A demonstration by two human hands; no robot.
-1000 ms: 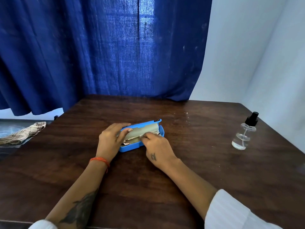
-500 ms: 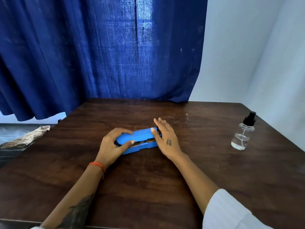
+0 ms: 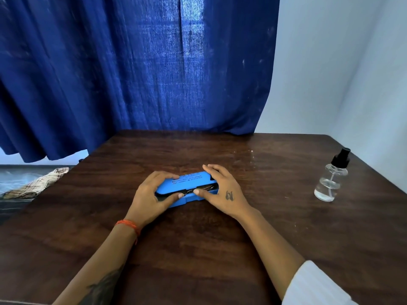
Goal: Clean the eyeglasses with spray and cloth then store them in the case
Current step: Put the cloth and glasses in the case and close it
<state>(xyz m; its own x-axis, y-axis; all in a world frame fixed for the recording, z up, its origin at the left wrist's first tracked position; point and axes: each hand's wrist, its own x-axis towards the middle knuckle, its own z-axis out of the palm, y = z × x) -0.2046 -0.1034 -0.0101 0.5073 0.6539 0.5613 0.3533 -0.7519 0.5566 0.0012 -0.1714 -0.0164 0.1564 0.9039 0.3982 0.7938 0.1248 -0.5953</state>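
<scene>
Two hands [image 3: 152, 194] [image 3: 222, 192] around smooth blue case [image 3: 187, 183] (oblong, plastic-looking).

1. The dark brown wooden desk [image 3: 198, 249] has a visible grain and a smooth, faintly glossy finish.
2. Between the fingers [image 3: 211, 170] of both hands, the bright blue plastic eyeglass case [image 3: 187, 183] looks smooth and matt.
3. In its gap by the thumbs, thin metal [image 3: 204, 188] glints.
4. Well right of the fingers, the clear glossy plastic spray bottle [image 3: 330, 181] carries a matt black cap.
5. Beyond the fingers hangs a deep blue, coarse-woven cloth curtain [image 3: 132, 73].
6. Far left lies a crumpled checked beige cloth [image 3: 37, 183].
</scene>
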